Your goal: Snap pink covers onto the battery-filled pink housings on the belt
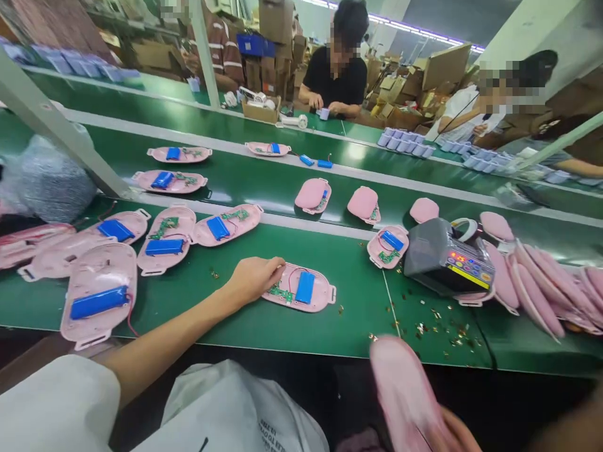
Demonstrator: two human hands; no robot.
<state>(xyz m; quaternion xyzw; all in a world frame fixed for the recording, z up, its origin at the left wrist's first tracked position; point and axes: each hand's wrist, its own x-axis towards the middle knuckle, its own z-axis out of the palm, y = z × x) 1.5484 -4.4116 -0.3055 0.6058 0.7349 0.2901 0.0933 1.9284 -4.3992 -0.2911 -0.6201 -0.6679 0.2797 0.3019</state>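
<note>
Near the middle of the green table, my left hand (257, 278) has its fingers closed on the left end of an open pink shell (321, 296). A blue battery (305, 287) and a green circuit board (281, 293) lie inside that shell. At the bottom right, past the table's front edge, my right hand (455, 430) holds a pink cover (405, 383), slightly blurred and tilted; part of this hand is cut off by the frame.
Several open pink shells (101, 276) with batteries lie at the left. A grey machine (443, 257) with a lit panel stands right, beside stacked pink covers (541, 282) and scattered metal bits (438, 326). People sit across the green table (226, 320).
</note>
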